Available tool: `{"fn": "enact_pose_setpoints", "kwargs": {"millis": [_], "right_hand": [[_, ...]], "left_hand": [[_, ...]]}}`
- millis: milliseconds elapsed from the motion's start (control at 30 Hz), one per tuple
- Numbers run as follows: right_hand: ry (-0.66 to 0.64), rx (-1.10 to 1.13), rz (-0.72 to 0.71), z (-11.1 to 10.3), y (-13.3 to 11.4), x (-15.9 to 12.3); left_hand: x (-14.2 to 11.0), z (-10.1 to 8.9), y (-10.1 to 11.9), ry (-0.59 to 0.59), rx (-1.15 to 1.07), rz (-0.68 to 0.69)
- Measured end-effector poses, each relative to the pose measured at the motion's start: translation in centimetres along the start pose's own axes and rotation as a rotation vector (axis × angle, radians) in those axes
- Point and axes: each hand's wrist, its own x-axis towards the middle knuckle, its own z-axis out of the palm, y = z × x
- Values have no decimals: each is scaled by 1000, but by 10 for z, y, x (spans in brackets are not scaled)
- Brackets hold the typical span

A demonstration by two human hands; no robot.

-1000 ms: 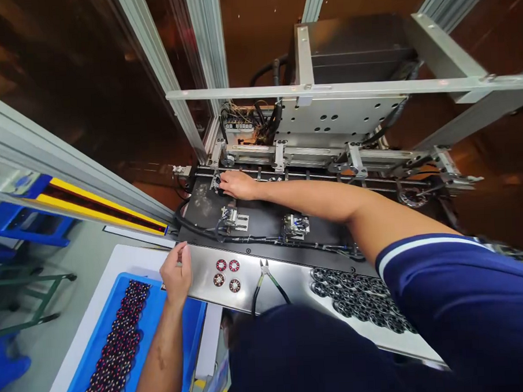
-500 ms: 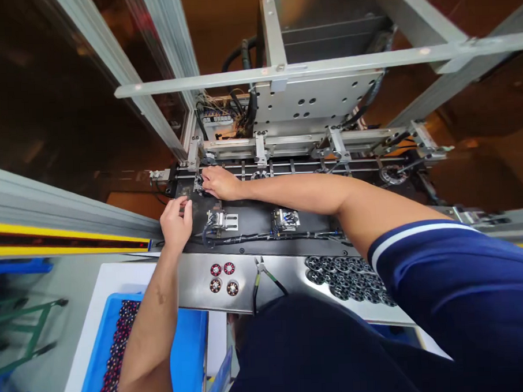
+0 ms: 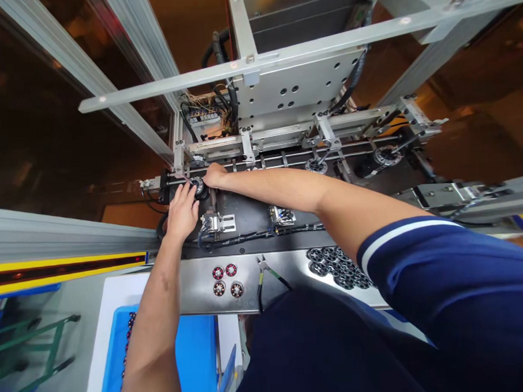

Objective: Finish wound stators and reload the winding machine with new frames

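Note:
At the left end of the machine, my left hand (image 3: 183, 214) reaches its outstretched fingers to the near left edge of a round slotted metal part (image 3: 197, 186) on a dark holder. Whether the fingertips touch it cannot be made out. Just right of this part is my right hand (image 3: 216, 176), bent down with its fingers curled. Those fingertips are mostly hidden, as is anything in them. Two more ring-shaped parts, a middle one (image 3: 316, 166) and a right one (image 3: 388, 155), sit along the same rail.
Wire cutters (image 3: 263, 266) lie on the steel ledge (image 3: 244, 301), between several small wound rings (image 3: 218, 272) and a cluster of dark rings (image 3: 334, 262). Small clamps (image 3: 218, 223) and cables stand before the rail. A metal crossbar (image 3: 187, 82) spans above. A blue tray (image 3: 199, 349) is lower left.
My left hand has moved up and right to the round part, its fingers straighter. My right hand has shifted off the part to its right side, uncovering it. The camera view has tilted.

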Motion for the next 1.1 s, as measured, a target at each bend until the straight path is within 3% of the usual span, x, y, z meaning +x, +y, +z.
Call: {"fn": "enact_pose_setpoints", "kwargs": {"millis": [267, 433, 533, 633, 667, 733, 800, 967, 1033, 1100], "right_hand": [[-19, -104, 34, -1, -8, -2], [-42, -158, -109, -13, -20, -22], [-113, -178, -294, -44, -14, -57], [-222, -244, -477, -97, 16, -98], [-211, -314, -544, -115, 30, -109], [-65, -489, -573, -146, 58, -122], [10, -598, -569, -161, 82, -124], [-81, -682, -737, -143, 103, -104], [-115, -683, -825, -132, 103, -100], [-132, -665, -898, -127, 107, -96]], "left_hand": [[-1, 9, -7, -63, 37, -25], [-1, 7, -4, -74, 71, -42], [-2, 4, 1, -69, 64, -63], [-2, 3, 5, -61, 33, -90], [-2, 3, 6, -59, 21, -98], [2, 3, 8, -55, 2, -112], [7, -1, 9, -48, -12, -120], [3, -31, 31, 43, 11, -217], [-15, -42, 59, 129, 22, -259], [-33, -41, 96, 308, -70, -179]]}}
